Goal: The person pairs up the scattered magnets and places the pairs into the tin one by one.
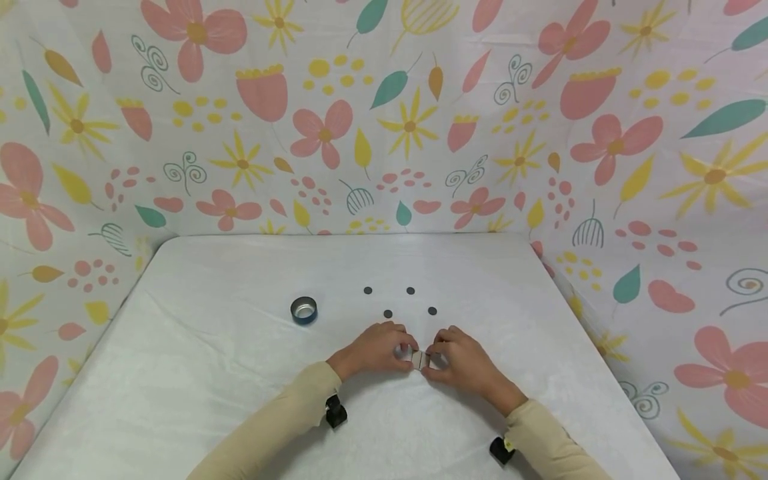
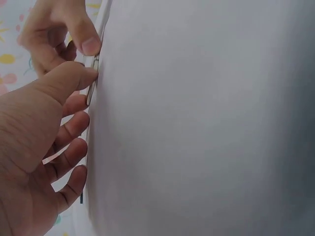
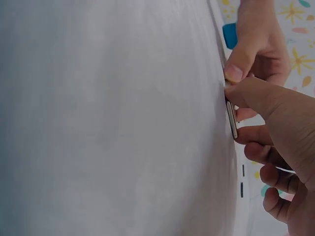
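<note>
A small pale plate (image 1: 421,360) sits at the centre of the work, pinched between the fingers of both hands, with a thin dark line across its face; whether it is one piece or two I cannot tell. The wrist views show it nearly edge-on as a slim bar close to the cloth, and whether it touches the cloth is unclear.

Taking the plate as the middle of the dial in the head view, the left hand (image 1: 377,350) lies at 9 o'clock and the right hand (image 1: 467,360) at 3 o'clock. Each grip is narrow, holding the plate between thumb and index finger; the remaining fingers bend loosely, apart from the plate.

Four dark discs (image 1: 411,291) lie flat and separate beyond the hands: two near 11 o'clock, one at 12, and one between 12 and 1. Farther off, at about 10 o'clock, stands a round tin (image 1: 303,321), blue outside and silvery inside, its open side up.

Beige sleeves (image 1: 270,420) cover the forearms, coming in from 8 and 4 o'clock. A black wrist camera (image 1: 336,413) shows beside each cuff. Everything rests on or above a worktop (image 1: 174,373) spread with white cloth. Past its edges, from 9 through 12 to 3 o'clock, hangs a white curtain (image 1: 336,87) printed with pink, yellow and green flowers and leaves.
</note>
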Motion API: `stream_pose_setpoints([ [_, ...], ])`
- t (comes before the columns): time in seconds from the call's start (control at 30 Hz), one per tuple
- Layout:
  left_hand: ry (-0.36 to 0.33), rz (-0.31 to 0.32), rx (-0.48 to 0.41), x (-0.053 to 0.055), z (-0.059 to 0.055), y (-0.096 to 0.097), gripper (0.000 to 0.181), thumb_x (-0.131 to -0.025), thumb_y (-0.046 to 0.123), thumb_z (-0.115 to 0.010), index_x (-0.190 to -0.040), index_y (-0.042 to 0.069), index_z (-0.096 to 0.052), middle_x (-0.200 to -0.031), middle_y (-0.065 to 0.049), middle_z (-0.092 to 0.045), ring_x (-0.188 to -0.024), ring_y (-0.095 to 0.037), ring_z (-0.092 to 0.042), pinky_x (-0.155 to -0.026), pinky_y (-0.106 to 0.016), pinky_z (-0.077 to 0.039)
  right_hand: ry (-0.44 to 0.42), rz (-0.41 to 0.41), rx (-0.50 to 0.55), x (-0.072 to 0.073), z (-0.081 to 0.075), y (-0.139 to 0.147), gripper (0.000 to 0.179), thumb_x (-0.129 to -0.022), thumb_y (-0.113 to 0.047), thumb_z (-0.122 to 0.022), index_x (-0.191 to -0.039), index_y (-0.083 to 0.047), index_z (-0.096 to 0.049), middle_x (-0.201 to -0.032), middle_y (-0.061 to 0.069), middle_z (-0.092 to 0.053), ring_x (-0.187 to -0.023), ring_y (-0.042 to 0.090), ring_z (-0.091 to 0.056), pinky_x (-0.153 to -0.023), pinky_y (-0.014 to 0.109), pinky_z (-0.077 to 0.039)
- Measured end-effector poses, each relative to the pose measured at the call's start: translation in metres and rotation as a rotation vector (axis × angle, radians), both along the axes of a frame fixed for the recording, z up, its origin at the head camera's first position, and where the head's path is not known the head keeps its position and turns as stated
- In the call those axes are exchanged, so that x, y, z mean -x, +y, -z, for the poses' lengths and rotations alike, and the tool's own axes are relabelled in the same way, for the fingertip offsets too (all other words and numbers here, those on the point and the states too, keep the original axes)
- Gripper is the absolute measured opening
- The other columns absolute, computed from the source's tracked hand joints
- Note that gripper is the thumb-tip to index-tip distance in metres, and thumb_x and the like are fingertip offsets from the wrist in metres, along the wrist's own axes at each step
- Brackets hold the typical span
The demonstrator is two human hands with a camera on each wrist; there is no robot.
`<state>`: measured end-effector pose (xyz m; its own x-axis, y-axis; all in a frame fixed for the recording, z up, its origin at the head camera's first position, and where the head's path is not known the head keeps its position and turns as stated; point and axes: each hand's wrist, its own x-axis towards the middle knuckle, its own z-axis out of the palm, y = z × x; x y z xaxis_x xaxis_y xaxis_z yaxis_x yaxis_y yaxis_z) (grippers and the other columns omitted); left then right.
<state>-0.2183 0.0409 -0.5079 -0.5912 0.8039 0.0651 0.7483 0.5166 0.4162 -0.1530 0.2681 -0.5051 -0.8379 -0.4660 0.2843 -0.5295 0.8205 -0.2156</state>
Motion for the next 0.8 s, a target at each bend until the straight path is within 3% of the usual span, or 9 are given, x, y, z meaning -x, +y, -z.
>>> stream_pose_setpoints([
  [0.27,-0.013,-0.001,-0.012,-0.002,-0.001,-0.001,0.028,-0.089,0.034,-0.079,-0.116,0.025,-0.078,-0.096,0.012,-0.063,-0.086,-0.003,-0.052,-0.081,-0.022,-0.042,-0.037,0.033,-0.006,-0.002,-0.001,-0.002,0.025,-0.078,-0.033,-0.089,-0.093,-0.015,-0.082,-0.09,-0.007,-0.063,-0.082,0.007,-0.049,-0.07,0.025,-0.051],
  [0.47,-0.04,0.002,-0.033,-0.003,-0.004,-0.009,0.044,-0.092,0.038,-0.077,-0.132,0.02,-0.07,-0.102,0.01,-0.065,-0.093,-0.005,-0.056,-0.087,-0.023,-0.047,-0.052,0.043,-0.023,-0.002,-0.006,-0.001,0.03,-0.078,-0.038,-0.088,-0.097,-0.016,-0.082,-0.093,-0.007,-0.065,-0.085,0.007,-0.051,-0.072,0.027,-0.051],
  [0.67,-0.055,-0.099,-0.068,-0.007,-0.009,-0.032,0.057,-0.092,0.051,-0.073,-0.14,0.022,-0.062,-0.118,0.007,-0.065,-0.109,-0.009,-0.058,-0.094,-0.029,-0.05,-0.051,0.008,-0.016,-0.002,-0.013,0.002,0.036,-0.081,-0.042,-0.086,-0.105,-0.016,-0.081,-0.104,-0.005,-0.068,-0.095,0.011,-0.058,-0.08,0.034,-0.055],
  [0.8,-0.02,-0.191,-0.126,-0.005,-0.014,-0.059,0.063,-0.091,0.056,-0.072,-0.143,0.022,-0.06,-0.136,0.004,-0.061,-0.127,-0.015,-0.053,-0.11,-0.037,-0.042,-0.059,0.007,0.015,-0.002,-0.018,0.004,0.041,-0.082,-0.045,-0.085,-0.109,-0.014,-0.08,-0.113,-0.001,-0.068,-0.105,0.016,-0.061,-0.088,0.04,-0.056],
])
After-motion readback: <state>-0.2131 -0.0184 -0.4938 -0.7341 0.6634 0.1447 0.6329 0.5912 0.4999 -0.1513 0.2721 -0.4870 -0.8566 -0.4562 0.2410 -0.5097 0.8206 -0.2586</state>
